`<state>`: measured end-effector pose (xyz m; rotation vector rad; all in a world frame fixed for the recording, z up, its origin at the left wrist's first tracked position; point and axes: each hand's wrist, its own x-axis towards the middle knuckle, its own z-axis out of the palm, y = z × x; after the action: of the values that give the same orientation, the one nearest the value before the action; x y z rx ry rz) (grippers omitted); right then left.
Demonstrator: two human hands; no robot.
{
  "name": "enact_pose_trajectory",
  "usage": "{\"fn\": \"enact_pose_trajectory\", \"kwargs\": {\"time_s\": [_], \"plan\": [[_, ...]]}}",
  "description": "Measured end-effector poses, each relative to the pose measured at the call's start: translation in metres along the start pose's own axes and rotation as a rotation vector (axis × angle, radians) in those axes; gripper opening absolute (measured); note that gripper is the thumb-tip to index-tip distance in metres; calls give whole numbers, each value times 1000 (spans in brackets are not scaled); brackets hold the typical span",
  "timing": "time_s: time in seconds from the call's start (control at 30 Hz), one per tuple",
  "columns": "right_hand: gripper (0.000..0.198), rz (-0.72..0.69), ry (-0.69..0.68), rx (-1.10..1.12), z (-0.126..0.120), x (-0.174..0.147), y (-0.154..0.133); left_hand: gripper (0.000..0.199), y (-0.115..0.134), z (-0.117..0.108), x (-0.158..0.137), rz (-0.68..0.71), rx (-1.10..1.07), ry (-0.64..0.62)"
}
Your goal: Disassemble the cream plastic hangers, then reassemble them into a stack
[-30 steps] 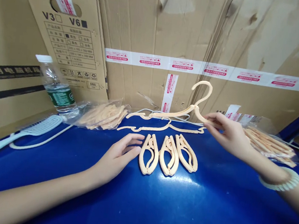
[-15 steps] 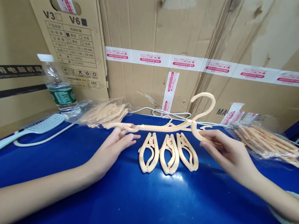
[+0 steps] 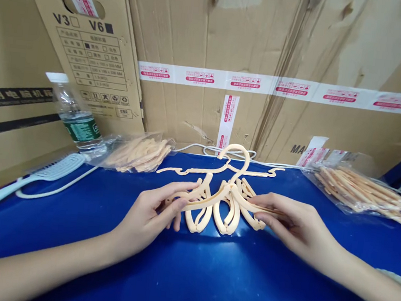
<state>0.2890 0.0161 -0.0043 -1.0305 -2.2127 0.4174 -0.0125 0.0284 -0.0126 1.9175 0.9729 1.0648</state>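
Observation:
A peach-coloured plastic clothes hanger (image 3: 212,201) is held up in front of me, its hook pointing upward. My left hand (image 3: 152,212) pinches one arm of it between thumb and fingers. At the other arm, my right hand (image 3: 295,224) grips it the same way. Just behind and below lie three folded hangers in a row: a left one (image 3: 196,228), a middle one (image 3: 226,229) and a right one (image 3: 258,223), partly covered by the held one. Farther back an unfolded hanger (image 3: 203,170) lies flat on the blue table (image 3: 229,279).
Clear bags of peach hangers lie at the left (image 3: 138,153) and right (image 3: 362,190). Left of me are a water bottle (image 3: 80,127) and a pale blue hairbrush (image 3: 59,168). A white cable (image 3: 195,146) runs along the back, before cardboard boxes (image 3: 190,110).
The held hanger has come down and nearer, now overlapping the folded hangers. Its arms have angled downward, and my hands are closer together. My left fingers have closed further around its arm.

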Motion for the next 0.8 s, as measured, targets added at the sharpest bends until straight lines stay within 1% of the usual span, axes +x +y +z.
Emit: {"fn": "enact_pose_trajectory", "kwargs": {"time_s": [0.07,0.13,0.2,0.27,0.33,0.4,0.5,0.6,0.8], "plan": [[22,-20,22,-35,0,0,-1,33,-1,-1,0,-22,35,-5],[22,-52,45,-79,0,1,-1,33,-2,-2,1,-32,95,-38],[23,-106,55,-133,-1,1,-1,33,-3,-3,1,-25,169,-59],[26,-189,65,-235,-4,2,-2,30,-3,-3,0,-11,202,-50],[29,-293,100,-405,-8,4,-2,24,-3,-3,-1,-10,171,-39],[30,-387,178,-616,-14,4,-1,20,-2,-2,-1,-30,111,-29],[32,-474,300,-888,-22,2,1,21,0,-1,0,-76,-4,-8],[37,-513,371,-1046,-27,-2,1,21,2,0,1,-85,-73,0],[37,-461,448,-1125,-23,-3,-1,27,0,-1,-1,-131,-58,-8]]}}
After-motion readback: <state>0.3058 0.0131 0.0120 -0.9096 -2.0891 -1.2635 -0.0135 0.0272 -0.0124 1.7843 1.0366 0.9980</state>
